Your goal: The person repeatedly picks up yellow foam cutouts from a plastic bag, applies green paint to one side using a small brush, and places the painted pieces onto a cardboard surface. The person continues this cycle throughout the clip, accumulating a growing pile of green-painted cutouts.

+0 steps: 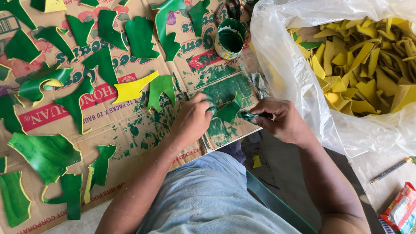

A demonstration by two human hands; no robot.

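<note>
The left hand (pixel 193 118) presses flat on a green painted piece (pixel 228 109), its fingers spread over one edge so the piece does not slide on the cardboard (pixel 130 125). The piece lies just at 3 o'clock of this hand, near the edge of the cardboard closest to the person.

The right hand (pixel 281 120) is closed around a small dauber (pixel 251 115) wet with green paint — the tip points toward the piece, at 9 o'clock of the hand.

A paint tin (pixel 230 38) stands at 12 o'clock of the piece, close enough for dipping, I think. Finished green pieces (pixel 104 65) lie apart from each other at 10 o'clock, probably so the wet paint does not touch. At 2 o'clock a plastic bag (pixel 299 82) holds yellow pieces (pixel 364 69) — unpainted stock, it seems. One yellow piece (pixel 132 89) lies among the green ones.
</note>
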